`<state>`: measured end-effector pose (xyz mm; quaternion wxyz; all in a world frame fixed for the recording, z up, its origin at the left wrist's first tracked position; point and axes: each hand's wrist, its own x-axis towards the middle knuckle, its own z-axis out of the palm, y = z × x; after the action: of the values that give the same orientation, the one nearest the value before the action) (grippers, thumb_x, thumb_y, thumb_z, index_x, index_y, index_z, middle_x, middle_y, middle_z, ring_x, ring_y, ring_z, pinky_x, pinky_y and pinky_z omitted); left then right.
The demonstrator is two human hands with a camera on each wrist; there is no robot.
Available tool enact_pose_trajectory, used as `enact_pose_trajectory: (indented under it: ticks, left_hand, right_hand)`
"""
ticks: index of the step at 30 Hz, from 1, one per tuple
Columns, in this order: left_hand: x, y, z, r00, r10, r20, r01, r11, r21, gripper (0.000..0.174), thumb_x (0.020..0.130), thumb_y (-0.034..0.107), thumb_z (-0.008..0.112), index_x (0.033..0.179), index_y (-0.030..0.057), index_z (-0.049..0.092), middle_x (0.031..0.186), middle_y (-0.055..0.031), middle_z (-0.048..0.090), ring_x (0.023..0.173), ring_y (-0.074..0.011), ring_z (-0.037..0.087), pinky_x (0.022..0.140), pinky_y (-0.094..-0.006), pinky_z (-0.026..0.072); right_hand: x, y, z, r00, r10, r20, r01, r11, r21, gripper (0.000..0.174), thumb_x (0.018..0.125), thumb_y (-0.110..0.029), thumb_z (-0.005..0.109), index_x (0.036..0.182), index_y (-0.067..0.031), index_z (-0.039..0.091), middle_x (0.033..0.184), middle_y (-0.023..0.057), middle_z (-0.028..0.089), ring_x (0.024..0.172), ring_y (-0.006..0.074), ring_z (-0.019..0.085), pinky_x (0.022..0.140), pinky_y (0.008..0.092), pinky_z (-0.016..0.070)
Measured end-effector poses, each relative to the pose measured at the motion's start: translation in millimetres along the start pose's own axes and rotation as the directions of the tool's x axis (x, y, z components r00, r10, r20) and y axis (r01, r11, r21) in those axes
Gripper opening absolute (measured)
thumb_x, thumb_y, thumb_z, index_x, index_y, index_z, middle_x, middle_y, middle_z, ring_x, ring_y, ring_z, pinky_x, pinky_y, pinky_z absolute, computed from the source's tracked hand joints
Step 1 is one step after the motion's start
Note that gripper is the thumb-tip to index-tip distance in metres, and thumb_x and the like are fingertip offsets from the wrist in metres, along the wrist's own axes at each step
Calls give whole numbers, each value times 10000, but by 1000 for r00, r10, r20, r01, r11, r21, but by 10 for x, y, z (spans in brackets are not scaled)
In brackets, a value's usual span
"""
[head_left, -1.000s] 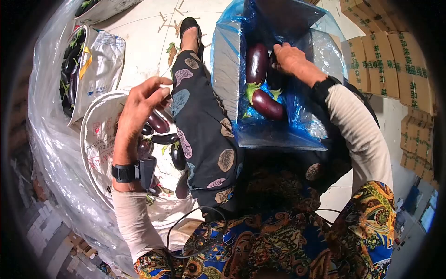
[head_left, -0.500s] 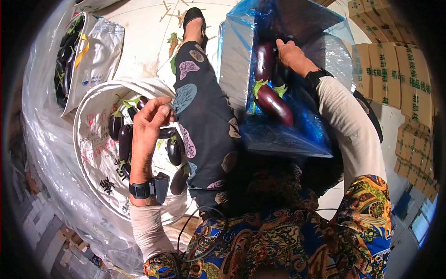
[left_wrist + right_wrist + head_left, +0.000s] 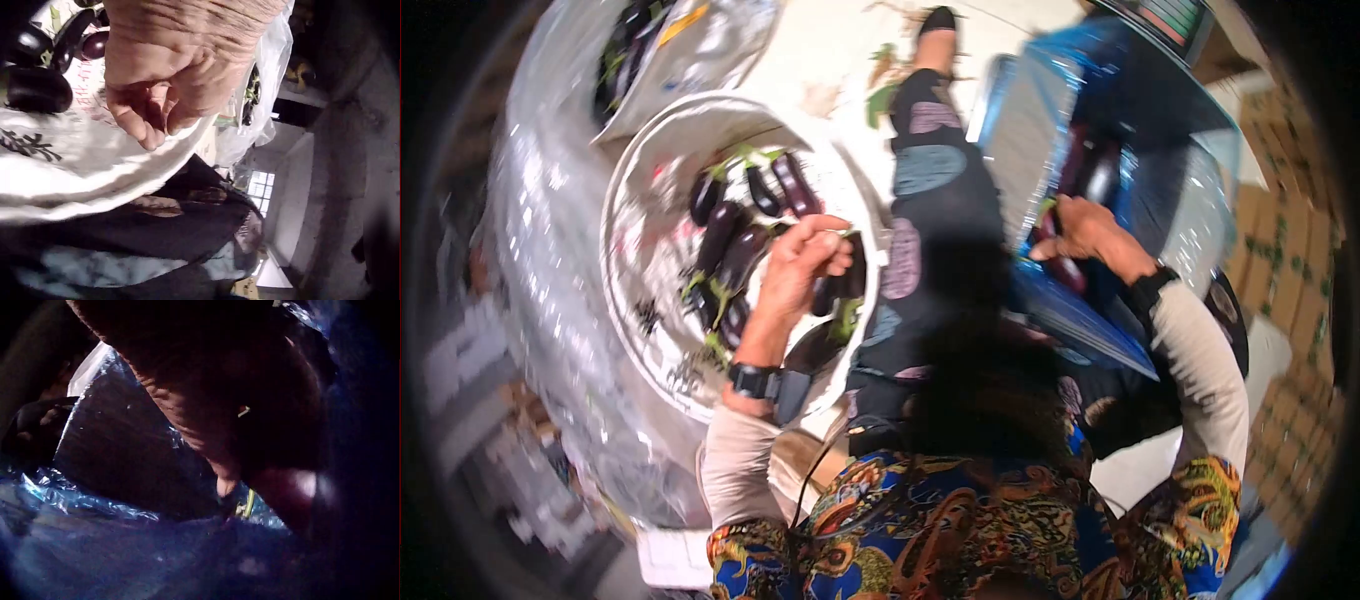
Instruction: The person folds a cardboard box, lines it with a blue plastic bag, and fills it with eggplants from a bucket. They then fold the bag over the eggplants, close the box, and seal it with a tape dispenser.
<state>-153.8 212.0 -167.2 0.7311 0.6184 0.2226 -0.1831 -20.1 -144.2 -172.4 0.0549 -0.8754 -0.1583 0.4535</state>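
In the head view we see the right hand down inside the blue-lined box, its fingers bent over an eggplant at the near left of the box; motion blur keeps us from telling whether they grip it. Glossy eggplants lie farther in. The left hand hangs over the white tub, where more dark eggplants lie on the cloth, green caps showing. In the left wrist view we find the left fingers loosely curled, thumb near the fingertips, and we see nothing held. In the right wrist view we make out little: dark shadow, one lit fingertip, and a green stalk just beside it, so the hold stays unclear to us. We judge these eggplants fairly weighty, firm yet easily bruised, with slick skin; we would take them round the thick middle, fingers spread, rather than pinch the stalk, which may prickle or snap.
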Motion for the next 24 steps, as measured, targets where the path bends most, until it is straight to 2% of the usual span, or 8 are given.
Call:
enact_pose_trajectory:
  ticks: [3,5,8,12,16,20,22,24]
  left_hand:
    - [-146,-434,-166,991,-116,-68,115,993,-18,199,934,140,584,1088,16,606,860,-40,634,725,-110,605,676,-234,501]
    - [-259,-776,-327,983,-169,-67,170,985,15,177,942,140,569,1063,16,606,857,-36,630,718,-109,603,662,-233,503]
    - [-410,-1149,-626,960,-239,-145,244,970,16,147,933,115,560,1027,13,611,838,-38,627,694,-108,601,628,-224,500]
    - [-403,-1594,-1112,884,-307,-352,297,951,-82,109,889,93,587,964,25,629,726,-29,611,608,-114,569,544,-228,460]
    - [-26,-1630,-1274,851,-142,-505,197,979,57,186,845,145,622,953,-5,641,718,-48,626,639,-134,583,594,-273,467]
    - [679,-1682,-1285,804,179,-567,70,918,390,463,800,326,695,1074,-38,612,847,-173,658,815,-289,632,755,-362,489]
    - [998,-1580,-1177,766,344,-544,198,678,708,579,774,368,718,1157,-42,573,987,-233,647,950,-356,615,837,-419,471]
    - [1193,-1448,-1063,762,328,-559,267,626,732,641,742,424,740,1140,-40,545,1054,-237,620,1017,-387,573,888,-462,449]
  right_hand:
    - [210,89,234,985,163,-47,-156,979,133,854,616,-468,827,1197,49,474,1149,260,607,1102,374,586,919,416,463]
    - [275,211,300,989,140,-52,-132,982,133,851,603,-491,761,1193,42,458,1151,271,591,1107,386,577,938,408,452]
    - [77,234,1,994,42,101,-70,955,290,1156,588,-486,766,1425,125,253,1322,281,493,1239,330,497,1033,319,377]
    - [-308,235,-402,989,94,114,-136,885,445,1108,645,-380,797,1447,111,211,1312,215,518,1236,272,490,1059,326,331]
    - [-414,304,-557,987,156,-47,-109,844,525,1048,634,-393,793,1415,106,304,1301,226,524,1218,268,504,1031,312,360]
    - [-2,678,-578,898,182,-400,-75,961,268,958,640,-376,786,1355,107,370,1207,244,597,1117,294,594,937,339,453]
    - [185,847,-532,876,156,-456,-36,965,259,832,655,-381,802,1262,69,454,1122,250,630,1054,330,624,892,371,473]
    - [292,711,-491,917,145,-370,-81,980,182,691,680,-382,809,1140,19,486,1014,250,650,990,385,637,853,418,482]
